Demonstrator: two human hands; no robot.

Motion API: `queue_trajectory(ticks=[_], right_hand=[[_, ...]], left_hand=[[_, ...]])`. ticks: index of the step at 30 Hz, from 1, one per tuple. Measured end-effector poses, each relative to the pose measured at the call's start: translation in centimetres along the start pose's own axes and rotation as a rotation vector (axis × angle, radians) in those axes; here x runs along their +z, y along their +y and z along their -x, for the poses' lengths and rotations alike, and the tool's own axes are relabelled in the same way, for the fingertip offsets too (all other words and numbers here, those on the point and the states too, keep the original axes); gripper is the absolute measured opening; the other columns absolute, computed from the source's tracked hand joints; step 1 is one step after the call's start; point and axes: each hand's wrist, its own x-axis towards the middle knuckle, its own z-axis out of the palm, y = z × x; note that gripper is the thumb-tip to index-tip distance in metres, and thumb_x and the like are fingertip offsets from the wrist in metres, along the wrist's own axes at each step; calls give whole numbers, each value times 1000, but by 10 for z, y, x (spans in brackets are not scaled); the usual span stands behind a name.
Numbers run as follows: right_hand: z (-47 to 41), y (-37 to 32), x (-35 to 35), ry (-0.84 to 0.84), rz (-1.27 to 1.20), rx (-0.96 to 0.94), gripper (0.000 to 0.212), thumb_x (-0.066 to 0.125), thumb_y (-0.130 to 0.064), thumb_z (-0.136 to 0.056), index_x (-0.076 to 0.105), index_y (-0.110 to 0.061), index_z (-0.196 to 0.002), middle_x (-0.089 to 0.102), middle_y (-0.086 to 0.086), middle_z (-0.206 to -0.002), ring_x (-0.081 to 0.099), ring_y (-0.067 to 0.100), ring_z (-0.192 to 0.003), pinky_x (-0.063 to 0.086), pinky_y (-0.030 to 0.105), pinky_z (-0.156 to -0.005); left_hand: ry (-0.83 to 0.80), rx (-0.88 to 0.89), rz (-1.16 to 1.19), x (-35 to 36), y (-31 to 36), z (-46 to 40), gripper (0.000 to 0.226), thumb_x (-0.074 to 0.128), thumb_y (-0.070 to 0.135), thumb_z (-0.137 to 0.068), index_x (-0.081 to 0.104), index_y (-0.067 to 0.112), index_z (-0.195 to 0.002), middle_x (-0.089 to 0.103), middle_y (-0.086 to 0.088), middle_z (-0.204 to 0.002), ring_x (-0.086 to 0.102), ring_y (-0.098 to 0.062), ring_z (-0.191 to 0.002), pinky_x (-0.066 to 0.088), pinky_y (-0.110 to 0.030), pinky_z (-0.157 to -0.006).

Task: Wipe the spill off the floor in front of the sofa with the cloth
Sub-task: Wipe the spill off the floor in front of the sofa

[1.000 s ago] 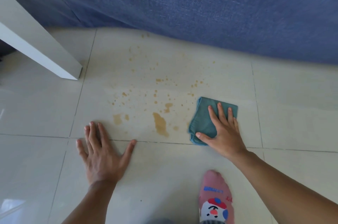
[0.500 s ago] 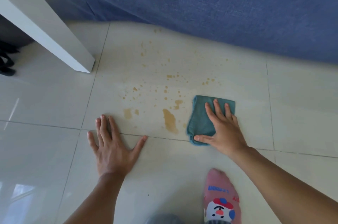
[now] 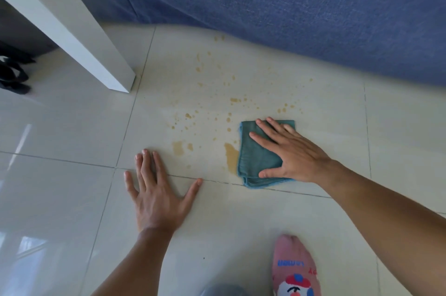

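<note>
Barely begun, by the look of the floor (image 3: 313, 211). Right hand (image 3: 293, 153) pressed flat on the folded teal cloth (image 3: 255, 158), fingers spread and thumb along its near edge; no pinch, just palm weight holding the cloth down. Cloth lying at the right edge of the spill (image 3: 212, 112), its near hem across the tile joint, its left edge touching and partly covering the largest brown puddle (image 3: 230, 154). Left hand (image 3: 158, 195) open and empty, splayed on the tile near the same joint, apparently bracing the body.

Left to do, judging from the tiles: almost all of it. Small square patch (image 3: 178, 147) just beyond the left fingertips untouched, scattered drops fanning away toward the blue sofa (image 3: 289, 10), a few right at its foot. White furniture leg (image 3: 96, 49) standing at the far left of the mess, apart from it. Pink sock (image 3: 295, 269) at the near edge of view.

Against half a second ago: cloth shifted leftward, from just beside the big puddle to overlapping it, and the small blot above the puddle now hidden beneath it. Right-hand fingers angled more to the left. Left hand planted as before. View tilted slightly, more of the furniture leg showing.
</note>
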Motion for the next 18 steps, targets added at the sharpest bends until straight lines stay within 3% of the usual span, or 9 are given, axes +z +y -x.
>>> queue_trajectory(ticks=[7,18], right_hand=[[-25,-35,14,57,62,-81,102,32,-87,-85,-5,-33,-162,-23,-3,-169,-26,17,-154,-5,40,-127],[-74,-73,5,148,65,-90,102,27,-87,-85,2,-26,-164,-12,3,-171,-18,23,-156,1,44,-128]], left_hand=[[-26,17,7,-1,-3,-1,129,30,94,-70,13,0,-156,9,-17,-165,-5,-25,-155,4,-57,-122],[-38,18,19,-1,-3,-2,131,34,96,-68,18,-1,-155,10,-17,-166,-3,-26,-155,7,-57,-122]])
